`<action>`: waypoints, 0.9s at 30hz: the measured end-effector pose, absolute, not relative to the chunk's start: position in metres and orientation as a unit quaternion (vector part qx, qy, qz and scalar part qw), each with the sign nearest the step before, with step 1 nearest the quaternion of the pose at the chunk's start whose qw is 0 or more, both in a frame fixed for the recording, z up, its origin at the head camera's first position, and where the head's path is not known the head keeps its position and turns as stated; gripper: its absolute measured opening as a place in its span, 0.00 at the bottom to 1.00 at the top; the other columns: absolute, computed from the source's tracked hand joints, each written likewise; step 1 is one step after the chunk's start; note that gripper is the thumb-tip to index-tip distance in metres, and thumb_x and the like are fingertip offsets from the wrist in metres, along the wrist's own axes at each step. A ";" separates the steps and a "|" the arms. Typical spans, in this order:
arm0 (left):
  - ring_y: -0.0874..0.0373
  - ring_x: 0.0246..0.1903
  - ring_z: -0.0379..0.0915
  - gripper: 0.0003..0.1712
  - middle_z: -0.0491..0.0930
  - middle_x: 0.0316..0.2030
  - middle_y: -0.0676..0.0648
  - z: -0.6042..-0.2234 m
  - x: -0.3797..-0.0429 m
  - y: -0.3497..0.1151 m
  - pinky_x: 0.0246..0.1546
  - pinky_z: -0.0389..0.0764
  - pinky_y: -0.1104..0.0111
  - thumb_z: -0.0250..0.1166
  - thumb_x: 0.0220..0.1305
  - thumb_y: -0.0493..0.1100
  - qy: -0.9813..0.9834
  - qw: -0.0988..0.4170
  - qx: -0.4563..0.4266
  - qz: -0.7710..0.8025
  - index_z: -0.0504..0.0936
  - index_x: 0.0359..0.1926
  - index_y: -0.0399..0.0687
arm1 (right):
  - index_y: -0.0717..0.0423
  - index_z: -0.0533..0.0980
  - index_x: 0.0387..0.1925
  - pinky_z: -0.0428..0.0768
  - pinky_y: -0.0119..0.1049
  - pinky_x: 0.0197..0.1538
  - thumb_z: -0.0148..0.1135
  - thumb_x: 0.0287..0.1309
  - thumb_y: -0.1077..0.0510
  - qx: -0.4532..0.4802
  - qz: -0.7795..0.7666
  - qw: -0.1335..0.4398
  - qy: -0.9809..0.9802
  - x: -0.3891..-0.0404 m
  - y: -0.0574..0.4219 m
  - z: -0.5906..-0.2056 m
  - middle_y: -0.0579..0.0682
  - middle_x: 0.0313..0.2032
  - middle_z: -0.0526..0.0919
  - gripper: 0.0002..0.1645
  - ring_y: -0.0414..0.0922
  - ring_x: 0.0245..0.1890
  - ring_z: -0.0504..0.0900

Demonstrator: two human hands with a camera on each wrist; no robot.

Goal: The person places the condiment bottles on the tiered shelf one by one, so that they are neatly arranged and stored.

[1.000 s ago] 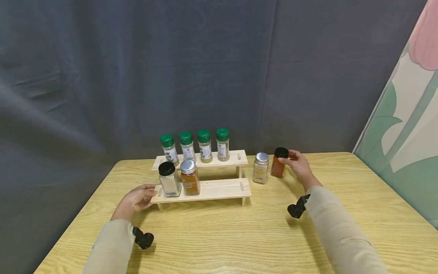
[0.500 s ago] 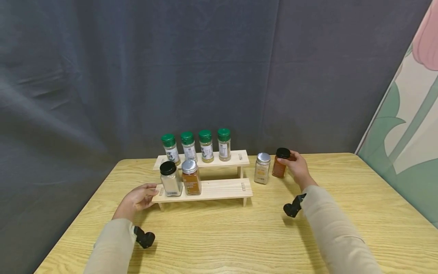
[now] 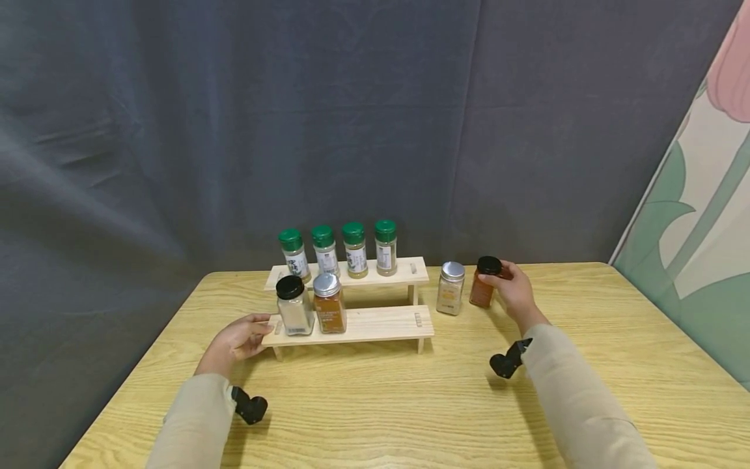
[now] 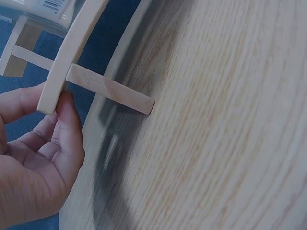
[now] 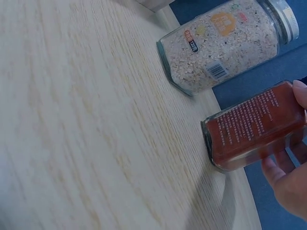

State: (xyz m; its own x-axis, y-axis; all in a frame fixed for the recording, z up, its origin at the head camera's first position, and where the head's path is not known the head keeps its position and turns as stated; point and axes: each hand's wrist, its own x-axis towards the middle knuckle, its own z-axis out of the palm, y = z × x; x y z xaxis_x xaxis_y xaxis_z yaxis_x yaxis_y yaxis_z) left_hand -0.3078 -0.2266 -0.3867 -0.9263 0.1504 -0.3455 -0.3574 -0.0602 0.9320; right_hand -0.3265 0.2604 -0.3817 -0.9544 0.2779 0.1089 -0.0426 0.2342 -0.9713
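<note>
My left hand [image 3: 237,340] pinches the left end of the lower shelf of a two-tier wooden rack [image 3: 381,324]; in the left wrist view thumb and fingers meet at the shelf's tip [image 4: 51,98]. At the right, my right hand [image 3: 515,293] grips a spice jar with red contents and a black lid [image 3: 483,294]. That jar is tilted a little, and I cannot tell whether its base touches the table. Just left of it stands a silver-lidded jar [image 3: 450,298] of pale flakes, close but apart, also seen in the right wrist view [image 5: 223,48].
Several green-capped shakers [image 3: 355,258] line the upper shelf. On the lower shelf's left part stand a black-lidded jar of pale powder [image 3: 295,317] and a silver-lidded orange jar [image 3: 331,315]. A dark curtain [image 3: 375,130] hangs behind the wooden table [image 3: 375,404].
My right hand has shifted the red jar slightly right and toward me, widening its gap from the silver-lidded jar. The left hand keeps its hold on the rack. The head view has drifted slightly.
</note>
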 end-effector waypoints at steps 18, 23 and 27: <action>0.62 0.25 0.73 0.31 0.71 0.29 0.46 -0.387 -0.306 -0.227 0.26 0.74 0.73 0.52 0.57 0.29 0.658 0.181 -0.065 0.728 0.48 0.58 0.30 | 0.64 0.59 0.58 0.63 0.42 0.52 0.62 0.47 0.50 -0.074 0.617 0.155 -0.768 -0.297 0.261 -0.363 0.49 0.44 0.67 0.40 0.42 0.43 0.66; 0.62 0.25 0.73 0.30 0.71 0.29 0.46 -0.388 -0.307 -0.227 0.25 0.74 0.74 0.51 0.58 0.29 0.659 0.180 -0.068 0.727 0.48 0.58 0.30 | 0.64 0.60 0.57 0.61 0.45 0.53 0.64 0.45 0.50 -0.065 0.640 0.160 -0.749 -0.288 0.258 -0.356 0.43 0.40 0.68 0.41 0.40 0.42 0.67; 0.62 0.25 0.73 0.30 0.71 0.30 0.46 -0.388 -0.307 -0.226 0.26 0.74 0.73 0.52 0.58 0.29 0.659 0.179 -0.068 0.727 0.48 0.59 0.30 | 0.58 0.64 0.53 0.62 0.41 0.52 0.65 0.44 0.51 -0.047 0.654 0.162 -0.737 -0.280 0.255 -0.350 0.38 0.36 0.70 0.34 0.36 0.39 0.68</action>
State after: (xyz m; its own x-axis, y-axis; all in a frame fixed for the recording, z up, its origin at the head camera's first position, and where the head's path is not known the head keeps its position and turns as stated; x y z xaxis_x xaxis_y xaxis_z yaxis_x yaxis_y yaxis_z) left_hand -0.3069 -0.2265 -0.3876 -0.9266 0.1711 -0.3350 -0.3501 -0.0661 0.9344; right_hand -0.2800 0.2549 -0.3498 -0.9433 0.2814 0.1760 -0.1414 0.1390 -0.9801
